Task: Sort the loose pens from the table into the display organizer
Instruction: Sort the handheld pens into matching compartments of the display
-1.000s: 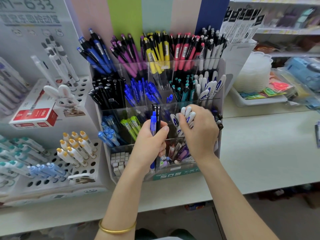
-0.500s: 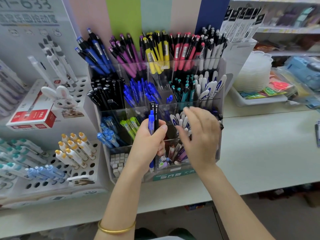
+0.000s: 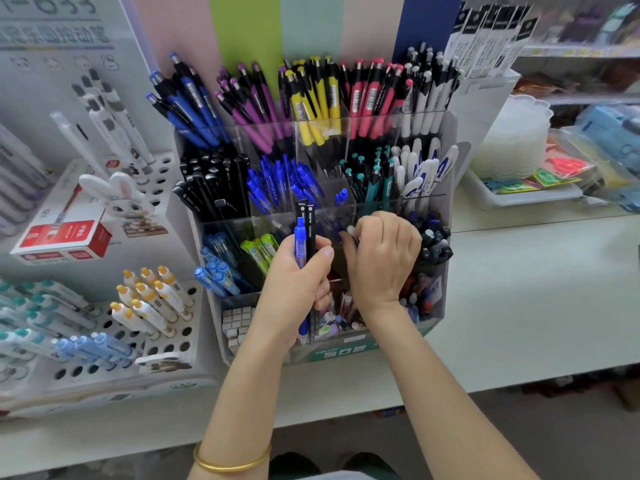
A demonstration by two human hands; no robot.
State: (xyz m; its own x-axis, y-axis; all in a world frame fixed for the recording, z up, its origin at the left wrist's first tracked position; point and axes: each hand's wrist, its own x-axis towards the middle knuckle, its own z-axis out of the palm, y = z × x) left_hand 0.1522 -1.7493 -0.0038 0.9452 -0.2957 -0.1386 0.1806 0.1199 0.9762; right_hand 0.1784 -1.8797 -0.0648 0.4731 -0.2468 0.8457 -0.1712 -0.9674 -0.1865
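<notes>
The left hand (image 3: 298, 275) is wrapped round 3 upright pens, thumb pressed across their barrels: 1 bright blue plastic click pen (image 3: 300, 242) and 2 slim black stick pens (image 3: 310, 226) just behind it, tops poking above the fist and tips below it. A thin gold bangle (image 3: 232, 460) sits on that forearm. Just beside it on the right, not touching, the right hand (image 3: 381, 261) is curled, knuckles up, its fingers tucked into a compartment. A white pen tip (image 3: 350, 231) shows at the fingertips, but I cannot tell whether it is pinched. Both hands hover right against the front of the clear acrylic tiered display organizer (image 3: 346, 350), which stands on the pale white table (image 3: 536, 289). Immediately left of the left hand are lime green pens (image 3: 261, 249) and, further left, light blue capped pens (image 3: 216, 271). Beyond it is a cluster of blue click pens (image 3: 277, 181), with black pens (image 3: 211, 181) beside them. Right of the right hand, dark-capped pens (image 3: 434, 244) fill the end compartment. The far row holds yellow pens (image 3: 311, 98) and red pens (image 3: 374, 95). Well off to the left stands a white perforated rack (image 3: 187, 344) of yellow-capped white pens (image 3: 149, 296).
</notes>
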